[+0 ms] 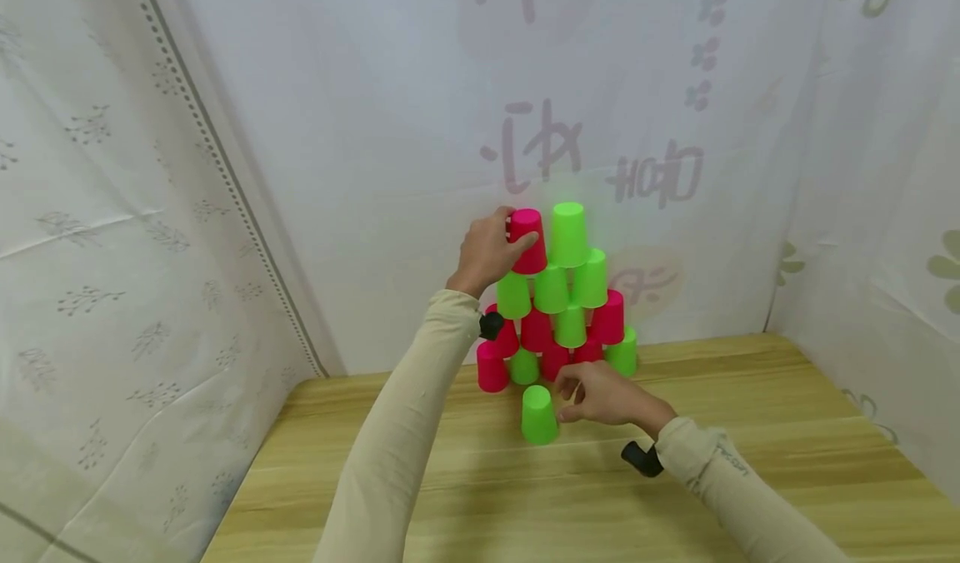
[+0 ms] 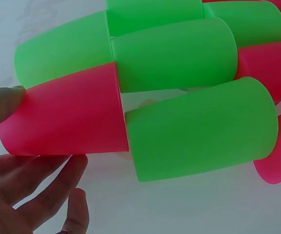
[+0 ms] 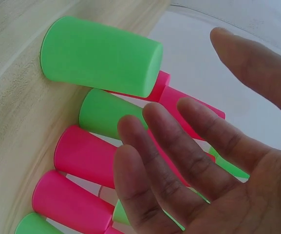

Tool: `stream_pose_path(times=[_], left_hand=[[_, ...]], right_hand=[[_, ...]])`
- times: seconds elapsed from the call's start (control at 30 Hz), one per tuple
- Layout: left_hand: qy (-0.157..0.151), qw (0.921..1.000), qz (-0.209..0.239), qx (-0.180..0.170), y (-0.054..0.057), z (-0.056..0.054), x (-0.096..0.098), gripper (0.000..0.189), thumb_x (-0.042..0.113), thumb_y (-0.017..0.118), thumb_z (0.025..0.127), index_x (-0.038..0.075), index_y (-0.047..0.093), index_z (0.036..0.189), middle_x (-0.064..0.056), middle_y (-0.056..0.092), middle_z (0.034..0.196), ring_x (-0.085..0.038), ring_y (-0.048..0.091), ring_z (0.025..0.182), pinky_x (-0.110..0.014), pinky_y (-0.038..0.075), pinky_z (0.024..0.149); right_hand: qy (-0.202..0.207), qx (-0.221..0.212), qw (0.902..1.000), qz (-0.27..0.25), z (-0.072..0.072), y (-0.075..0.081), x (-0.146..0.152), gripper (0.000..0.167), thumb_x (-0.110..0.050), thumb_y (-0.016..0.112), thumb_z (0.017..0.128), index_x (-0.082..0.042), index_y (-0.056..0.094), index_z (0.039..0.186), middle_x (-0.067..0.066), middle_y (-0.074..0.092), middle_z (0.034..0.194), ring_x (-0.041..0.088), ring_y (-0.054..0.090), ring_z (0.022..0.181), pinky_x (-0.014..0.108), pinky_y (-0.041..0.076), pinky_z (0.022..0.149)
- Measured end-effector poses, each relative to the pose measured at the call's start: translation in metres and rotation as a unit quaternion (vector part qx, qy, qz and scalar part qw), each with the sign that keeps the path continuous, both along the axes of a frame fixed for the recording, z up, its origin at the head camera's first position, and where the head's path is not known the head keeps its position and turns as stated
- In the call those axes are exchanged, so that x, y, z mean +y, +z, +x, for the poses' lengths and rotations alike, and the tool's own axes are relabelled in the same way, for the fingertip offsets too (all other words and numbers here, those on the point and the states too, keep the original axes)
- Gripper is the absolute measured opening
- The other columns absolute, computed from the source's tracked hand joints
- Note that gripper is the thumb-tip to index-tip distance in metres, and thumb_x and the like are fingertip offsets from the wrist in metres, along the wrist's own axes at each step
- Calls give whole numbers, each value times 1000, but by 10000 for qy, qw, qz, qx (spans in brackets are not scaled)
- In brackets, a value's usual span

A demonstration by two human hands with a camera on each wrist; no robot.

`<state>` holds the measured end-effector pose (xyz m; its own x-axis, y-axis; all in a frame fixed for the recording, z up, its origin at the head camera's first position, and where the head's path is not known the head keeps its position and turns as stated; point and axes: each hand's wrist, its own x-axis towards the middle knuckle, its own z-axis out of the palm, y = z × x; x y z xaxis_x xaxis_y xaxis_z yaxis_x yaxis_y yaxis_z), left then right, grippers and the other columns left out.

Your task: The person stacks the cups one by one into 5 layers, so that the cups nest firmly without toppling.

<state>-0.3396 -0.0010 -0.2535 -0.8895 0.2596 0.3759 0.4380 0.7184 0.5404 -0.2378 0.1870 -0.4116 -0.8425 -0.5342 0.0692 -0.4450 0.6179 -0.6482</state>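
Observation:
Upside-down pink and green cups are stacked in a pyramid on the wooden table. My left hand (image 1: 487, 251) holds a pink cup (image 1: 528, 242) between thumb and fingers at the left of the top row, beside a green cup (image 1: 568, 234). In the left wrist view the rim of that pink cup (image 2: 67, 114) lies against the base of a green cup (image 2: 203, 129) below. A single green cup (image 1: 538, 416) stands upside down in front of the pyramid. Just right of it my right hand (image 1: 603, 392) holds nothing; its fingers (image 3: 194, 161) are spread in the right wrist view.
The bottom row of cups, with a pink cup (image 1: 492, 367) at its left end and a green cup (image 1: 622, 353) at its right, stands near the table's (image 1: 465, 496) back edge. A white printed curtain (image 1: 375, 171) hangs close behind the pyramid and along both sides.

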Motion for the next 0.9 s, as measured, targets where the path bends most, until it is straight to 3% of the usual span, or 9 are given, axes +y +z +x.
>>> stream_pose_path(times=[0.4,0.57,0.73,0.9], left_hand=[[102,9996,189,-209,-5,-1,-7,58,31,68,95,8,46,144,-12,65,132,-28,66,116,-38,59,92],[79,9995,194,-253,-9,1,-12,59,32,69,95,8,46,143,-11,65,132,-27,65,117,-38,59,91],[49,9994,252,-213,-16,5,-18,60,31,69,94,8,45,144,-12,65,132,-28,65,117,-40,59,94],[43,9998,189,22,-24,11,-25,56,32,67,96,6,47,142,-13,67,128,-29,67,113,-42,57,96]], right_hand=[[-535,587,9966,237,-2,-9,-13,37,-21,86,77,-2,68,104,11,72,97,13,63,77,24,52,69],[-659,571,9960,206,-3,-13,-18,42,-22,87,76,-1,67,106,10,71,98,22,67,80,27,53,70],[-685,556,9959,212,-3,-17,-21,42,-23,87,76,-3,67,106,9,71,99,22,67,83,28,53,70],[-673,531,9963,114,-3,-21,-20,39,-22,86,76,-5,67,105,8,71,98,23,67,88,27,53,71]])
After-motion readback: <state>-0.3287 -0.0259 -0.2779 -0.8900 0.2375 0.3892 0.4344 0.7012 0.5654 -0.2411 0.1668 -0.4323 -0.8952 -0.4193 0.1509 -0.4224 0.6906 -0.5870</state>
